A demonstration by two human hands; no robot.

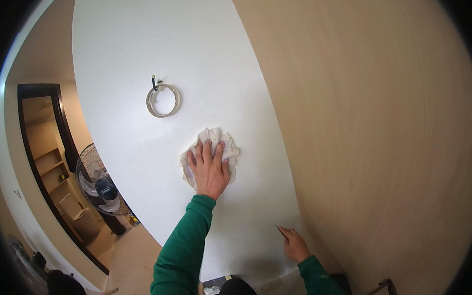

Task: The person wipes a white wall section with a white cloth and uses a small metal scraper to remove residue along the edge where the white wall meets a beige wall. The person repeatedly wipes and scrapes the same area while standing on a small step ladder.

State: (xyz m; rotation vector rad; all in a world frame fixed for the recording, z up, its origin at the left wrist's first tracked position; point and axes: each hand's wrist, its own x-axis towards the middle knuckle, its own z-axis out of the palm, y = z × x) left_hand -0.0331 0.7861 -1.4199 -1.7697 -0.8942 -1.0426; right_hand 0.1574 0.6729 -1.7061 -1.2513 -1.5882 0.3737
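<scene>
My left hand (210, 169) presses a crumpled off-white cloth (215, 135) flat against a white wall panel (225, 92), fingers spread over it. Lower right, near the panel's bottom edge, my right hand (295, 243) is closed around a small thin dark-handled tool (281, 231); what kind of tool cannot be told. Above and left of the cloth, a pale ring (163, 101) hangs at the wall by a short black cable end (153, 83). Both sleeves are green.
A wood-grain wall surface (358, 121) adjoins the panel at right. A caged fan (107, 189) stands at left before a dark-framed doorway (39, 90). At lower left is another person's dark-haired head (67, 292). A container with small items (213, 289) lies on the floor below.
</scene>
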